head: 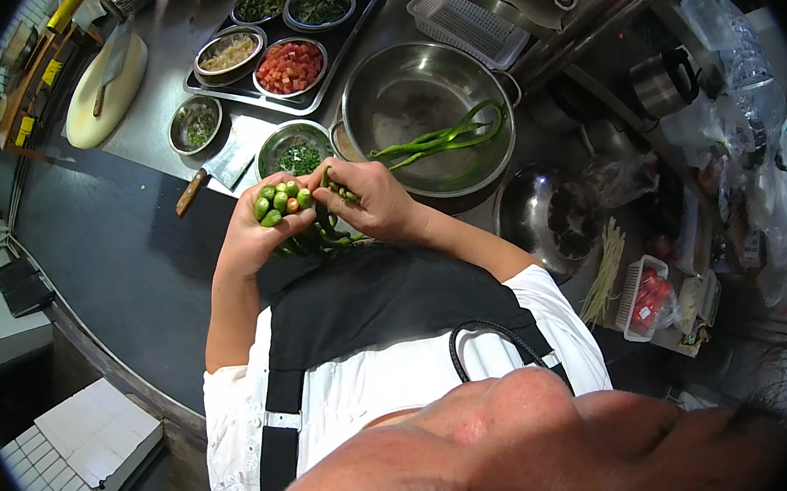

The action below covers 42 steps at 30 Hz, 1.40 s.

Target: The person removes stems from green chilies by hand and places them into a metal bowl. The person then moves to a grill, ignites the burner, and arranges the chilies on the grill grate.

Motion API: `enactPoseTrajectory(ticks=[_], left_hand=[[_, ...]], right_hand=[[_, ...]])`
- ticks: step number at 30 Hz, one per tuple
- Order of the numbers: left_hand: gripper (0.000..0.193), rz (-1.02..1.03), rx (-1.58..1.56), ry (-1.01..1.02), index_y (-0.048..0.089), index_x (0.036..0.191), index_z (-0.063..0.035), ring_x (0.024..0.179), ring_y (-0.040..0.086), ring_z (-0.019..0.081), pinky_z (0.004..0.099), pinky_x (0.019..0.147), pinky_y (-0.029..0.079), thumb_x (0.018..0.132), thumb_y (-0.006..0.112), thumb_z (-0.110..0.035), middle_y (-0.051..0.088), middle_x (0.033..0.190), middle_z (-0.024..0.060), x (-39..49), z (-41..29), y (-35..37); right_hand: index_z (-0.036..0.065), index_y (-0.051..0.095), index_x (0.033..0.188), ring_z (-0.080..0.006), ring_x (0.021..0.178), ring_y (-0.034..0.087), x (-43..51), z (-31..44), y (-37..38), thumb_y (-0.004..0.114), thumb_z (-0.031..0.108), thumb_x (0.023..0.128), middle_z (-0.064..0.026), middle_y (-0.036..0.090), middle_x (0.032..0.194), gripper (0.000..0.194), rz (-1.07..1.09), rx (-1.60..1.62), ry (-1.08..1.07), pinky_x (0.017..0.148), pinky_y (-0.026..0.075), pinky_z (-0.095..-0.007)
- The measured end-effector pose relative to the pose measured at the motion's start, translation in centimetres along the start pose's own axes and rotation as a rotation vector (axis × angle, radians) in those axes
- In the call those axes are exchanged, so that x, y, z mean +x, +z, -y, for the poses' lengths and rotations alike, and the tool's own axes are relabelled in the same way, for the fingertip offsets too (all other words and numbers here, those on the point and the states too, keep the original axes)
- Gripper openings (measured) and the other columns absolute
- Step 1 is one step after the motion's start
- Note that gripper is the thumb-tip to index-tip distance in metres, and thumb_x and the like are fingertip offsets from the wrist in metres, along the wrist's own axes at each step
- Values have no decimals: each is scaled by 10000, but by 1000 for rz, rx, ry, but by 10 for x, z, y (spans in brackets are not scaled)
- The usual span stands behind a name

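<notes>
My left hand (252, 213) is closed around a bunch of long green peppers (280, 200). Their blunt top ends point up, one of them reddish, while the bodies hang below the palm. Pressed close beside it, my right hand (377, 193) grips small green pepper stems (343, 192) between thumb and fingers. Just beyond the right hand stands a wide steel basin (412, 78) with a few long green peppers (440, 140) lying in it. A steel bowl of chopped greens (299, 159) sits right behind my hands.
A cleaver (230, 160) lies left of the bowl, its wooden handle over the counter edge. A black tray (338, 57) carries several food bowls. Another knife (108, 78) rests on a round chopping board (126, 94). To the right are a steel bowl (526, 210) and a white basket (471, 25).
</notes>
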<state>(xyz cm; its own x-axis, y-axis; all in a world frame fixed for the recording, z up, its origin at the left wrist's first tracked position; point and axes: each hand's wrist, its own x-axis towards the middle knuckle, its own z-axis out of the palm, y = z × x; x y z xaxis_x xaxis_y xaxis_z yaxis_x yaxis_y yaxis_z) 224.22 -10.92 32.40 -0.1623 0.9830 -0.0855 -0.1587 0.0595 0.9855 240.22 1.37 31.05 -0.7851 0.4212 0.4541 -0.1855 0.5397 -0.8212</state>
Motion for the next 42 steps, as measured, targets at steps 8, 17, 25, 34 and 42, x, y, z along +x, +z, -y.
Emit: enactPoseTrajectory(ticks=[8, 17, 25, 34, 42], left_hand=[[270, -5, -26, -46, 584, 966, -56, 770, 531, 37, 197, 720, 442, 738, 725, -27, 578, 840, -49, 3, 18, -3], [432, 69, -144, -192, 587, 1131, -35, 866, 592, 77, 222, 804, 468, 731, 746, -56, 634, 952, -13, 6, 36, -5], [343, 175, -230, -181, 600, 1118, -22, 849, 645, 123, 265, 799, 514, 792, 706, -33, 656, 935, 20, 15, 41, 0], [318, 126, -130, -152, 587, 1130, 0, 810, 637, 132, 266, 782, 507, 814, 612, -20, 656, 886, 48, 20, 41, 9], [228, 88, -101, -195, 599, 1004, -10, 796, 625, 123, 268, 770, 501, 802, 688, -69, 650, 889, 30, 23, 42, 11]], right_hand=[[18, 558, 920, -109, 662, 590, 2, -1, -3, 628, 175, 915, -57, 597, 746, 173, 107, 326, 312, 613, 467, -290], [49, 503, 864, -324, 626, 592, -8, -4, -4, 661, 163, 876, -149, 575, 708, 196, 19, -91, 32, 558, 441, -394], [45, 492, 849, -368, 649, 599, -13, -14, 4, 647, 136, 881, -161, 581, 704, 183, -64, 12, 124, 548, 446, -410], [55, 514, 862, -368, 707, 596, -16, -22, 8, 654, 54, 775, -148, 584, 743, 165, -209, -314, -15, 606, 468, -430], [74, 571, 880, -368, 730, 616, -8, -45, -17, 619, 87, 840, -156, 604, 782, 64, -321, -493, -13, 626, 482, -435]])
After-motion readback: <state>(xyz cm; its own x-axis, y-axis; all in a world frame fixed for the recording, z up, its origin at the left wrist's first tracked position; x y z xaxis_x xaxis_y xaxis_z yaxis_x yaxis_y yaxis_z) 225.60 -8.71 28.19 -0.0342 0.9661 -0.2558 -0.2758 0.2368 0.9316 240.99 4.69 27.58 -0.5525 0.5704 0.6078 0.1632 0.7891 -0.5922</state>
